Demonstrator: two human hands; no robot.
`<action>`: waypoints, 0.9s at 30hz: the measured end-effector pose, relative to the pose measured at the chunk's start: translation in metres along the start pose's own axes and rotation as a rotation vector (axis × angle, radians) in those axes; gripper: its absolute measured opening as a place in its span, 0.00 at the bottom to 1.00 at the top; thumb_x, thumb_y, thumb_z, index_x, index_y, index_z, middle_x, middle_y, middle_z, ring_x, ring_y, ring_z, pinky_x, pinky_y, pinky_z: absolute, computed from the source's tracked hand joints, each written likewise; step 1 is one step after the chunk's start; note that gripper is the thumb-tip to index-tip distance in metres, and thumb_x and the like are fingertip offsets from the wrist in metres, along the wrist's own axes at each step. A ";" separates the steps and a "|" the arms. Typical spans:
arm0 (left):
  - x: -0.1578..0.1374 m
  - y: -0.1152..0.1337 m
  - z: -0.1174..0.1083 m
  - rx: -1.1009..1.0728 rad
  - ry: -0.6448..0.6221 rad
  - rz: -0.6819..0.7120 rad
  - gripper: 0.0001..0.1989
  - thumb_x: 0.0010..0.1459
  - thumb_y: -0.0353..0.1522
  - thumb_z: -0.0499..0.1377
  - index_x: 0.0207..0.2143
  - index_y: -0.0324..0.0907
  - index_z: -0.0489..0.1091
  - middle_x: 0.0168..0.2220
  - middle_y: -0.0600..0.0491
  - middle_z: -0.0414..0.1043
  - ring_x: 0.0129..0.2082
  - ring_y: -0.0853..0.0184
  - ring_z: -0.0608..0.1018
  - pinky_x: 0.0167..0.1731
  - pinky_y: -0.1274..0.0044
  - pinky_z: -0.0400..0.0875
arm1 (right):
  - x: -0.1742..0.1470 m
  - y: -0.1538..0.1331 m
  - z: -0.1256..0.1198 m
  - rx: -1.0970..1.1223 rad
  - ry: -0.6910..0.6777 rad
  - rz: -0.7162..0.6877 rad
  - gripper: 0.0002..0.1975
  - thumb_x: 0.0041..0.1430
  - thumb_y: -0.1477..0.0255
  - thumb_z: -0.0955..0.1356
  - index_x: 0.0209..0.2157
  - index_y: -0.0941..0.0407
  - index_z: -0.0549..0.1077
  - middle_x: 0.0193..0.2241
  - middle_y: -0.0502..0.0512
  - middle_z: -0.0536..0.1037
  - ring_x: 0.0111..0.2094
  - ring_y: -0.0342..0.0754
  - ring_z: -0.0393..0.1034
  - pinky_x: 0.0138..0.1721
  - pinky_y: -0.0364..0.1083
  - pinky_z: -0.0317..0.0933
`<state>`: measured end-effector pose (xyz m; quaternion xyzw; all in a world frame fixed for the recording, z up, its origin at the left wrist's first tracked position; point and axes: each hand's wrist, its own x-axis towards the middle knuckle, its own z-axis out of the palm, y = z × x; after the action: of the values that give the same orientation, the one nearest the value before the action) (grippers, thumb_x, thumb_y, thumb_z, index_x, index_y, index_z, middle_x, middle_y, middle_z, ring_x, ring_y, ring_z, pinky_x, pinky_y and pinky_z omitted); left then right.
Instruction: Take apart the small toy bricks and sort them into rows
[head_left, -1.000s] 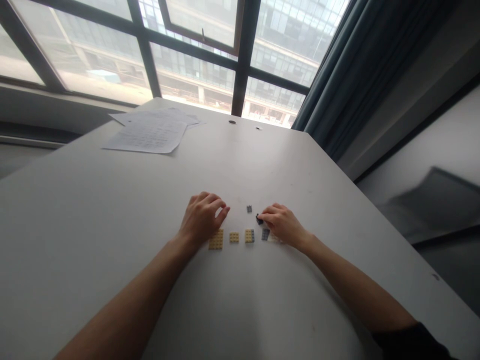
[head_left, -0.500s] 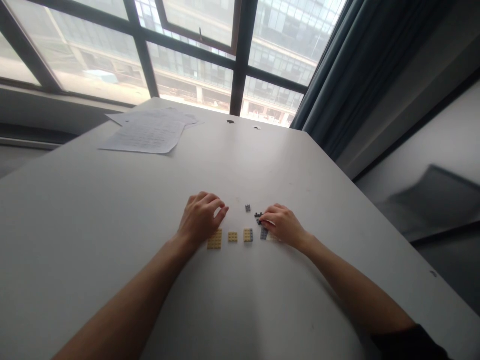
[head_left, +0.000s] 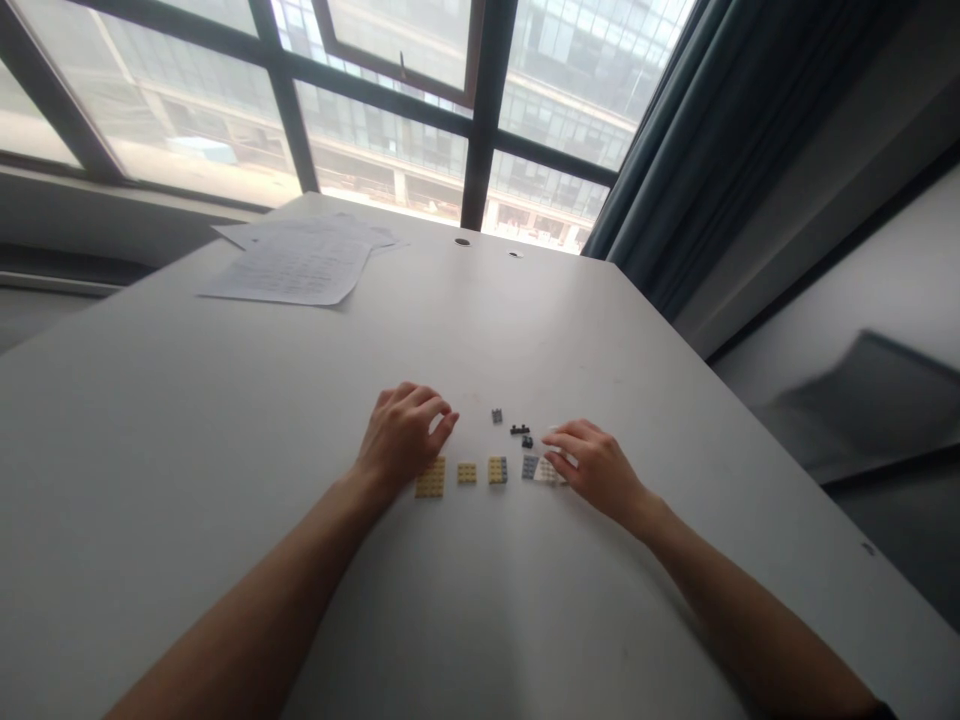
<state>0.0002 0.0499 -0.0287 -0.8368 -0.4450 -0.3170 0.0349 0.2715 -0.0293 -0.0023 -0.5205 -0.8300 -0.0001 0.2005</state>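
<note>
My left hand rests on the table with fingers loosely bent and thumb apart, holding nothing visible. Its heel partly covers a large tan studded toy-brick plate. To the right lie a small tan plate and a tan and blue-grey piece. My right hand hovers at a white wedge-shaped plate, thumb and fingers apart, partly hiding it. Beside that plate is a blue-grey plate. Two black pieces, one long and one short, and a small grey piece lie farther back.
Printed paper sheets lie at the back left of the white table. Two round cable holes sit near its far edge. A window stands beyond, with a dark curtain at the right.
My right hand has drawn back to the right from the black pieces and opened. The black pieces and more of the white plate now show. My left hand has stayed put.
</note>
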 end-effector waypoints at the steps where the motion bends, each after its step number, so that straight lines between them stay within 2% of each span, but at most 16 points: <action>1: 0.000 0.000 0.000 -0.003 -0.002 0.001 0.12 0.61 0.37 0.54 0.30 0.43 0.73 0.35 0.50 0.76 0.39 0.59 0.72 0.42 0.66 0.62 | -0.007 -0.007 -0.001 -0.021 0.003 -0.006 0.08 0.61 0.74 0.66 0.40 0.56 0.75 0.37 0.55 0.77 0.40 0.50 0.69 0.44 0.49 0.64; 5: 0.000 0.001 -0.001 -0.002 -0.006 0.005 0.11 0.61 0.37 0.54 0.30 0.43 0.73 0.35 0.50 0.76 0.39 0.59 0.72 0.43 0.65 0.62 | -0.029 -0.037 0.003 -0.136 0.001 0.007 0.12 0.61 0.75 0.64 0.46 0.59 0.73 0.41 0.59 0.76 0.42 0.52 0.68 0.46 0.51 0.64; 10: 0.001 0.001 -0.002 0.005 -0.009 0.011 0.12 0.61 0.37 0.54 0.30 0.43 0.73 0.35 0.50 0.76 0.39 0.60 0.72 0.42 0.66 0.63 | -0.031 -0.056 0.014 -0.225 -0.061 0.038 0.15 0.61 0.73 0.65 0.50 0.62 0.70 0.44 0.63 0.74 0.45 0.54 0.66 0.47 0.51 0.65; 14: 0.001 0.001 -0.002 0.003 0.001 -0.002 0.12 0.61 0.37 0.53 0.30 0.43 0.73 0.35 0.50 0.76 0.39 0.59 0.72 0.42 0.66 0.63 | -0.027 -0.054 0.018 -0.188 -0.118 0.037 0.13 0.61 0.71 0.65 0.47 0.60 0.70 0.41 0.62 0.74 0.45 0.54 0.67 0.46 0.52 0.66; 23: 0.001 0.001 -0.002 -0.006 0.002 -0.015 0.12 0.61 0.37 0.53 0.29 0.44 0.73 0.35 0.49 0.76 0.39 0.59 0.72 0.42 0.65 0.62 | -0.029 -0.043 0.020 -0.091 -0.124 -0.148 0.12 0.65 0.71 0.61 0.46 0.59 0.70 0.42 0.62 0.73 0.47 0.54 0.66 0.48 0.52 0.65; 27: 0.001 0.001 -0.001 -0.001 -0.003 -0.011 0.12 0.61 0.37 0.53 0.29 0.44 0.73 0.35 0.50 0.76 0.39 0.59 0.72 0.42 0.66 0.62 | -0.029 -0.042 0.019 -0.090 -0.131 -0.159 0.12 0.64 0.71 0.62 0.46 0.59 0.71 0.42 0.62 0.74 0.46 0.54 0.66 0.48 0.52 0.65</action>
<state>0.0004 0.0500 -0.0270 -0.8350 -0.4494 -0.3158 0.0322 0.2398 -0.0693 -0.0206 -0.4605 -0.8791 -0.0195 0.1216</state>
